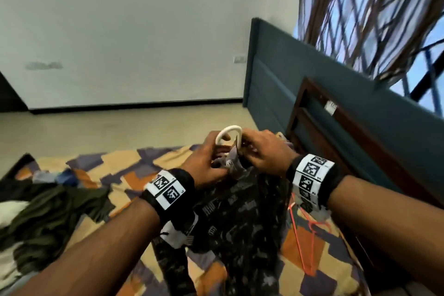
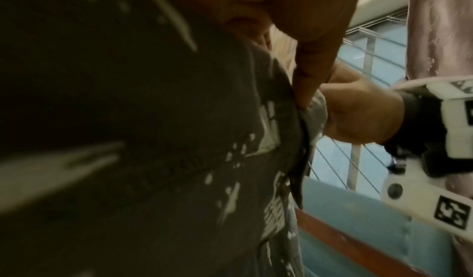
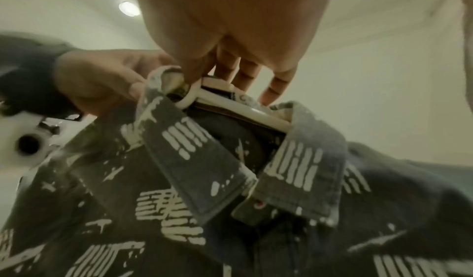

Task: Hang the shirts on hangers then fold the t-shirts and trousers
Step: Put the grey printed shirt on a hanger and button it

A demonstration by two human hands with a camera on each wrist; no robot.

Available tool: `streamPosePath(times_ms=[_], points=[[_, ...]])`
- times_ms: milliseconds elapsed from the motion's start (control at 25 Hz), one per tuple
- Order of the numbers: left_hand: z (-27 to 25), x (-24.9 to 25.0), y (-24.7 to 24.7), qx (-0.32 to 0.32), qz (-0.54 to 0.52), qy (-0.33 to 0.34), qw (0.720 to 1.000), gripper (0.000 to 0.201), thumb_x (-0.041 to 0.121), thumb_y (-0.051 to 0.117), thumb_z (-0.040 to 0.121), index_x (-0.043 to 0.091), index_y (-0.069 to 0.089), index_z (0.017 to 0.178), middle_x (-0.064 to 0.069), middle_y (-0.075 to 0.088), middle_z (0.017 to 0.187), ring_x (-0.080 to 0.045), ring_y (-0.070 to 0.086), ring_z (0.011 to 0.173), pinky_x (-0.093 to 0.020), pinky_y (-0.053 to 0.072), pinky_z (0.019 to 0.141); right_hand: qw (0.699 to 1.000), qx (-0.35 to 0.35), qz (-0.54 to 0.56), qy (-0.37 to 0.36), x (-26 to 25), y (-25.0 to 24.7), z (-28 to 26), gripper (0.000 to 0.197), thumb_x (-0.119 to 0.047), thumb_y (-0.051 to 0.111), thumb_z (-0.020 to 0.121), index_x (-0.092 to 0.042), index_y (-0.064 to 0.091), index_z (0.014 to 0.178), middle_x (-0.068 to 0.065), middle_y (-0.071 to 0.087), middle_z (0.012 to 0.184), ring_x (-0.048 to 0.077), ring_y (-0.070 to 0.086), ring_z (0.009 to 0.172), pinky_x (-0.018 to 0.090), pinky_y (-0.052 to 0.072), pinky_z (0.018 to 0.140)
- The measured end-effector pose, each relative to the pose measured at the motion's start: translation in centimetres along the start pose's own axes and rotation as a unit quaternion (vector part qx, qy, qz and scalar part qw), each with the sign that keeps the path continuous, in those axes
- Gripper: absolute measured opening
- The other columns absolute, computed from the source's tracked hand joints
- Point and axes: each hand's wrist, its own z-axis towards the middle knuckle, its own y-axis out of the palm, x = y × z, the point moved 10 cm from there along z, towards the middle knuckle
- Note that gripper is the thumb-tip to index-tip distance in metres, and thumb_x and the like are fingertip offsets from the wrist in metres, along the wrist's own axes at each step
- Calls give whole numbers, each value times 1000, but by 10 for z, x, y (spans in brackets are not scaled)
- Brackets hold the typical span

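A dark shirt (image 1: 240, 218) with a white print hangs on a white hanger (image 1: 227, 134), held up over the bed. Both hands are at its collar. My left hand (image 1: 219, 164) pinches the left collar flap, and the right wrist view shows that left hand (image 3: 102, 83) gripping the flap's edge. My right hand (image 1: 248, 150) pinches the collar by the hanger's neck, thumb in front and fingers (image 3: 243, 73) behind the hanger bar (image 3: 230, 103). The collar (image 3: 194, 160) is folded down over the bar. The left wrist view is filled by shirt fabric (image 2: 153, 139), with the right hand (image 2: 363, 111) beyond it.
An orange hanger (image 1: 310, 235) lies on the patchwork bedspread (image 1: 115, 163) to the right of the shirt. An olive garment (image 1: 48, 211) and other clothes are piled on the bed's left. A wooden headboard (image 1: 336, 132) and a blue wall panel (image 1: 276, 79) stand on the right.
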Motion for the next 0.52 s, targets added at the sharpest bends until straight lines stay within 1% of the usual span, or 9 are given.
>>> streamPosePath(times_ms=[40, 80, 160, 200, 240, 320, 400, 480, 520], points=[[-1, 4, -13, 16, 28, -1, 999, 66, 22, 75, 72, 29, 39, 126, -1, 62, 113, -14, 63, 103, -22, 50, 83, 1000, 17, -16, -4, -8, -16, 5, 29, -28, 56, 84, -17, 53, 111, 8, 69, 92, 35, 63, 86, 38, 40, 76], [-2, 5, -27, 34, 80, 7, 996, 59, 22, 75, 73, 31, 45, 123, -1, 65, 110, -16, 64, 101, -24, 48, 84, 998, 43, -37, -18, -15, -32, 12, 27, -29, 56, 83, -23, 49, 109, 7, 69, 89, 34, 63, 82, 39, 37, 75], [5, 11, -60, 68, 165, 35, 983, 37, 21, 61, 72, 35, 57, 106, -3, 70, 99, -23, 66, 96, -26, 47, 80, 993, 81, -74, -33, -20, -61, 27, 22, -36, 52, 84, -28, 42, 103, 4, 67, 83, 32, 62, 76, 35, 28, 73], [8, 17, -77, 87, 166, 55, 981, 37, 23, 54, 69, 34, 56, 104, -2, 71, 94, -21, 66, 92, -29, 49, 79, 994, 80, -71, -19, -18, -70, 34, 25, -41, 49, 85, -26, 43, 103, 4, 67, 85, 33, 63, 78, 35, 30, 74], [13, 28, -92, 103, 159, 88, 978, 38, 26, 50, 67, 35, 55, 104, 0, 72, 90, -17, 66, 89, -30, 50, 78, 996, 77, -54, 2, -12, -78, 39, 30, -45, 47, 86, -22, 46, 105, 3, 67, 90, 31, 64, 84, 37, 37, 76], [24, 54, -108, 107, 168, 153, 968, 40, 28, 47, 68, 35, 53, 107, 3, 71, 86, -6, 63, 81, -26, 49, 74, 996, 83, 27, 27, -2, -99, 48, 28, -37, 54, 89, -15, 53, 106, 1, 65, 101, 24, 63, 95, 43, 47, 84], [37, 79, -120, 99, 192, 206, 954, 37, 28, 48, 71, 36, 52, 107, 3, 71, 84, -11, 64, 81, -30, 50, 73, 988, 118, 91, 34, 1, -126, 53, 20, -19, 61, 92, -12, 56, 110, 1, 61, 107, 17, 60, 100, 32, 48, 91], [53, 91, -137, 92, 270, 194, 939, 37, 45, 41, 71, 41, 53, 106, 3, 71, 92, -20, 66, 87, -35, 51, 76, 981, 154, 109, 54, 7, -152, 54, 24, -11, 62, 91, -12, 56, 114, -4, 59, 104, 5, 58, 96, 19, 44, 88], [63, 85, -146, 75, 313, 164, 932, 41, 51, 37, 70, 43, 59, 104, 3, 71, 97, -21, 65, 92, -36, 51, 79, 978, 165, 107, 65, 10, -160, 54, 26, -10, 62, 91, -12, 57, 115, -9, 58, 100, -4, 56, 91, 14, 41, 83]])
